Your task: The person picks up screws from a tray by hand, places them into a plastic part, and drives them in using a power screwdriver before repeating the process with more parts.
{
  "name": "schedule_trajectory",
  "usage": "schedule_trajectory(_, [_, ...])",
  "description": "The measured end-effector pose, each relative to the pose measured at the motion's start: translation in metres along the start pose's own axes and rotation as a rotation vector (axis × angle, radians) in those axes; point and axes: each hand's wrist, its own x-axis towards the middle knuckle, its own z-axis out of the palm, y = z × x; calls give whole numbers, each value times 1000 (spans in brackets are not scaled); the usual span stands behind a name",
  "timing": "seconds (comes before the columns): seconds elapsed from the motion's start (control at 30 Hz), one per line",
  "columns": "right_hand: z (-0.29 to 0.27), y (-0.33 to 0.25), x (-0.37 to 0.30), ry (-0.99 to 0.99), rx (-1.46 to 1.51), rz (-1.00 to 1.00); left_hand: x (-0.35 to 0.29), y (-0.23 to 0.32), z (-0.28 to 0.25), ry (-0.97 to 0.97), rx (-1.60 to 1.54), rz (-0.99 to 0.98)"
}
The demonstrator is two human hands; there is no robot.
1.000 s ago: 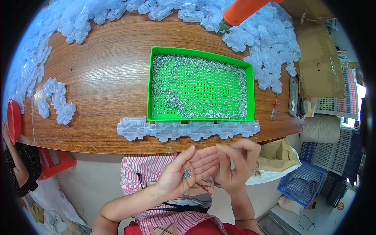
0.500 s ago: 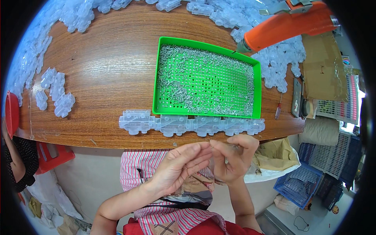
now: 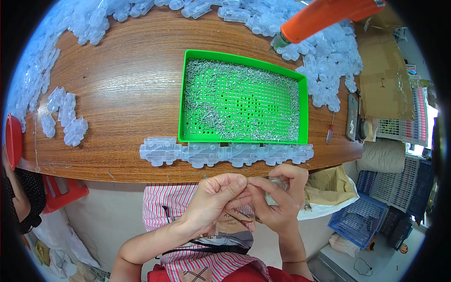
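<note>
My left hand and my right hand are in front of the table's near edge, above my lap. Their thumbs and forefingers meet in a pinch, and whatever is between the tips is too small to make out. The other fingers of my right hand curl in, with a pale, see-through thing partly showing among them. Just beyond my hands, a row of clear plastic housings lies along the near side of a green tray. Many small silver screws are scattered in that perforated tray.
An orange power screwdriver hangs over the far right. Clear housings are heaped along the table's far and left sides, with a few apart at left. A small screwdriver lies at right. A co-worker's arm shows at left.
My left fingers have closed into a pinch against my right fingertips, and both hands have shifted slightly left. The orange screwdriver has moved up and left in view. The whole view has shifted slightly.
</note>
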Motion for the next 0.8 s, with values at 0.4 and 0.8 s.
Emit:
schedule_trajectory(0.4, [25,31,9,147,-174,-150,-7,8,-1,107,-40,-42])
schedule_trajectory(0.8, [26,32,3,156,-427,-394,-11,16,-2,135,-105,-14])
